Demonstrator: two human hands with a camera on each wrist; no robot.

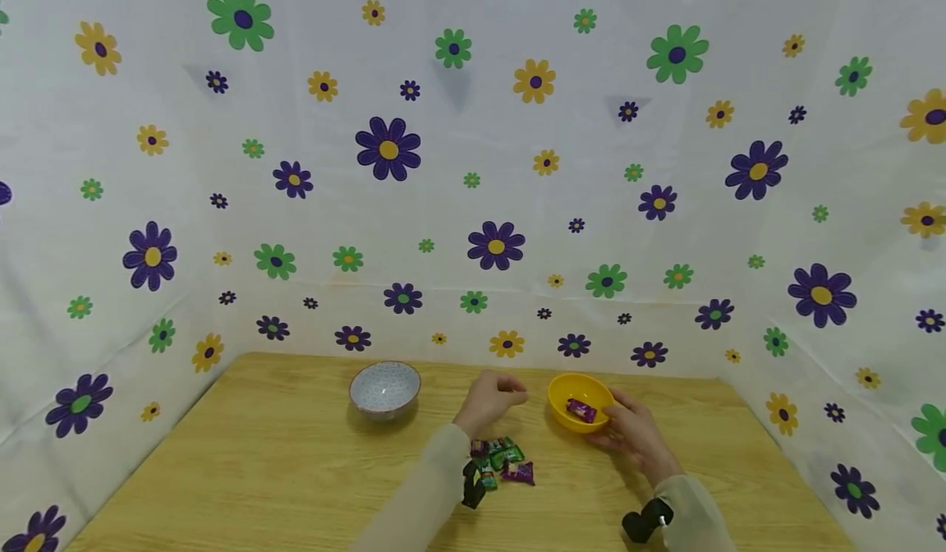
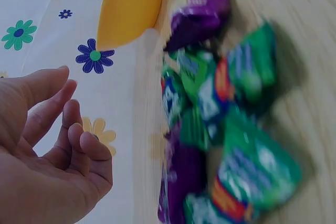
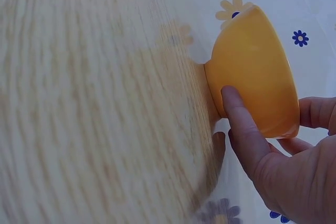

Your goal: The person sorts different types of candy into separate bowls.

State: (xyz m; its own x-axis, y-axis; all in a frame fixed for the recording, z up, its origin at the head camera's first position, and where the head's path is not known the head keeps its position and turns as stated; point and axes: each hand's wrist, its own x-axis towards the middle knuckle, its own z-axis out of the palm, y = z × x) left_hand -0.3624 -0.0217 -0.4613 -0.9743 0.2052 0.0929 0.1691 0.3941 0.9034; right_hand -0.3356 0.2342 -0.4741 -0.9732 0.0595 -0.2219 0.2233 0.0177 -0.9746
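Note:
My right hand (image 1: 637, 437) grips the near right side of a yellow bowl (image 1: 562, 396), thumb at the rim and fingers against the outer wall in the right wrist view. Inside the bowl lies one purple wrapped candy (image 1: 581, 410). Left of it, my left hand (image 1: 493, 396) hovers with loosely bent fingers and nothing between them. Below that hand is a small pile of green wrapped candies (image 2: 257, 166) and purple ones, with one purple candy (image 1: 519, 473) at its right edge. My left forearm overlaps part of the pile in the head view.
A grey-blue patterned bowl (image 1: 386, 411) with a reddish rim stands at the back left of the wooden table (image 1: 251, 453). White cloth (image 1: 443, 207) printed with flowers hangs behind the table and along both sides.

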